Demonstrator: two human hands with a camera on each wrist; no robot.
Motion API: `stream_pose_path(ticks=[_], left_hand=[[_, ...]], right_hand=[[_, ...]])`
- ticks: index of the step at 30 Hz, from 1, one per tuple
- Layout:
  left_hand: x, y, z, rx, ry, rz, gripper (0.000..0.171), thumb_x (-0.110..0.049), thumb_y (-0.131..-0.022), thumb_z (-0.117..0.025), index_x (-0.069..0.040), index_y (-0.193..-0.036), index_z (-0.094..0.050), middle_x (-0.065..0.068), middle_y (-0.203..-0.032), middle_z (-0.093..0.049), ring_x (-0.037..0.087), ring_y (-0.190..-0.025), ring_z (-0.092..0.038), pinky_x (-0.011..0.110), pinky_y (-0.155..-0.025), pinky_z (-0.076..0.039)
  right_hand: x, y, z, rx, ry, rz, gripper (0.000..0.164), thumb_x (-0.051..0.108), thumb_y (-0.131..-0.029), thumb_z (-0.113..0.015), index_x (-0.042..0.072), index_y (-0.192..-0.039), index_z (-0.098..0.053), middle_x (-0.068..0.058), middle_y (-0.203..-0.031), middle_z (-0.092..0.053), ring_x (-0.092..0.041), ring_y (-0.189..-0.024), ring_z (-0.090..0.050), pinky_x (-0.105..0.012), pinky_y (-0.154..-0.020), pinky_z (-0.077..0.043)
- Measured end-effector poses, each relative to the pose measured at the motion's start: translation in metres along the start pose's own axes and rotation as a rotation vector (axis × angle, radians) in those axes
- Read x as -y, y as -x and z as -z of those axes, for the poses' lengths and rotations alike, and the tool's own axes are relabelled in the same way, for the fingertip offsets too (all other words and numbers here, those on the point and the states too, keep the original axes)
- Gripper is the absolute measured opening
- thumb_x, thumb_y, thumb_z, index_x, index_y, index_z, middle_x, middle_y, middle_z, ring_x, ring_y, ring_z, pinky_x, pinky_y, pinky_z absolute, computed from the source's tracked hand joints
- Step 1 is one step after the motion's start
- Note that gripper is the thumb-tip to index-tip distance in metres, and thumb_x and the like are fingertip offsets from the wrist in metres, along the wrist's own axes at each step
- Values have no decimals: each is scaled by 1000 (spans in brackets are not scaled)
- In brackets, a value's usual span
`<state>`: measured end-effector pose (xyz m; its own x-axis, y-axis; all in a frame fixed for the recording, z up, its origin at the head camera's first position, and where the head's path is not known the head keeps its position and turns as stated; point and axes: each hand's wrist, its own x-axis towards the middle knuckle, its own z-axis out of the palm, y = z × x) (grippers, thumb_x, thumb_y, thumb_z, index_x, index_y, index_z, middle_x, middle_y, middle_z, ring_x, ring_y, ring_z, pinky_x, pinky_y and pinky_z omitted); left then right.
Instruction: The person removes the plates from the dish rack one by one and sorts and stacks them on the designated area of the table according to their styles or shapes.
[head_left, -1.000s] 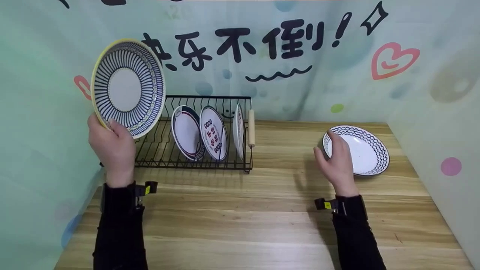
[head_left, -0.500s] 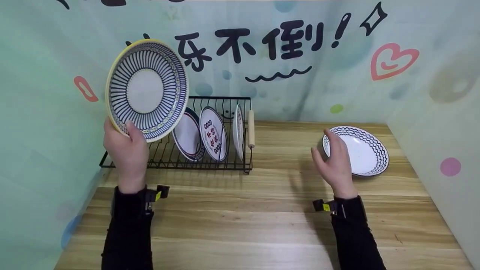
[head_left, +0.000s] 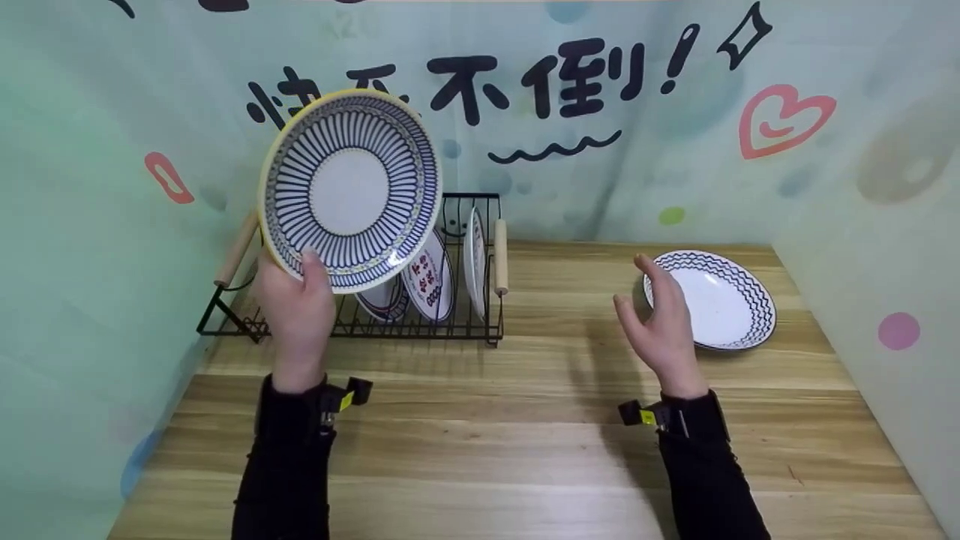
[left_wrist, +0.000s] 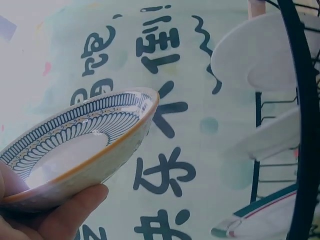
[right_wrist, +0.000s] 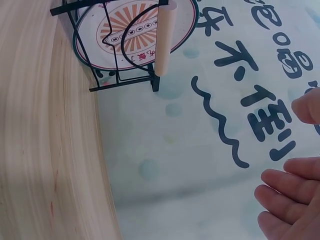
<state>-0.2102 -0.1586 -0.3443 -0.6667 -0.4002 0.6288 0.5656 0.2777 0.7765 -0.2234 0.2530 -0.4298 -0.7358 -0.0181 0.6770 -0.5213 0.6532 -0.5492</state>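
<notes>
A deep plate (head_left: 349, 192) with a yellow rim and dark radiating stripes is held up in my left hand (head_left: 296, 322), thumb on its inner face and fingers behind. In the head view it overlaps the black wire dish rack (head_left: 420, 334). The left wrist view shows the same plate (left_wrist: 75, 145) tilted, fingers gripping its lower edge. My right hand (head_left: 664, 330) is held in the air with fingers and thumb spread, nothing between them. It overlaps the left side of a white oval-looking dish (head_left: 724, 300) with black wavy lines, which lies on the table.
In the rack stand a plate with red lettering (head_left: 429, 281), a plate seen nearly edge-on (head_left: 476, 262) and a partly hidden one (head_left: 384, 301). Wooden handles (head_left: 502, 256) flank the rack. A printed cloth backdrop (head_left: 585, 187) rises behind the wooden table (head_left: 480, 450).
My left hand has carried the striped plate rightward across the front of the rack, turning its face more toward the head camera. My right hand has drifted slightly left.
</notes>
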Motion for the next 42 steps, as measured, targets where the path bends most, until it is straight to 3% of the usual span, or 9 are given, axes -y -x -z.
stream_pose_path(ticks=[5,14,21,27,42], left_hand=[[5,10,-11,29,78,-39,39,11,-92,-50,12,-131,-50,22,-121,-62,30,-109,-63,36,-94,-54],[9,32,-29,95,149,35,40,11,-92,-50,13,-132,-49,23,-122,-62,32,-108,-64,35,-89,-56],[13,40,-39,139,203,67,44,12,-93,-50,13,-136,-44,25,-127,-58,34,-113,-61,36,-91,-55],[14,47,-48,156,192,79,44,11,-92,-51,14,-135,-46,27,-128,-58,36,-114,-61,35,-93,-54],[14,59,-58,242,200,183,44,9,-92,-52,15,-135,-45,29,-125,-58,39,-112,-61,34,-94,-54]], right_hand=[[1,-1,-2,-2,-32,17,57,4,-88,-67,-9,-139,-46,-24,-137,-53,-38,-130,-45,-46,-113,-30],[5,-1,-6,-8,-59,45,56,3,-88,-68,-9,-138,-46,-23,-137,-54,-38,-128,-46,-46,-113,-31],[6,0,-7,-2,-56,60,57,2,-88,-67,-10,-139,-45,-23,-137,-54,-37,-128,-47,-45,-113,-31],[7,1,-7,-11,-61,65,57,1,-87,-68,-8,-139,-46,-22,-136,-55,-37,-127,-47,-42,-112,-32],[11,1,-2,-30,-48,80,56,1,-88,-67,-9,-139,-47,-22,-135,-56,-37,-127,-48,-38,-112,-33]])
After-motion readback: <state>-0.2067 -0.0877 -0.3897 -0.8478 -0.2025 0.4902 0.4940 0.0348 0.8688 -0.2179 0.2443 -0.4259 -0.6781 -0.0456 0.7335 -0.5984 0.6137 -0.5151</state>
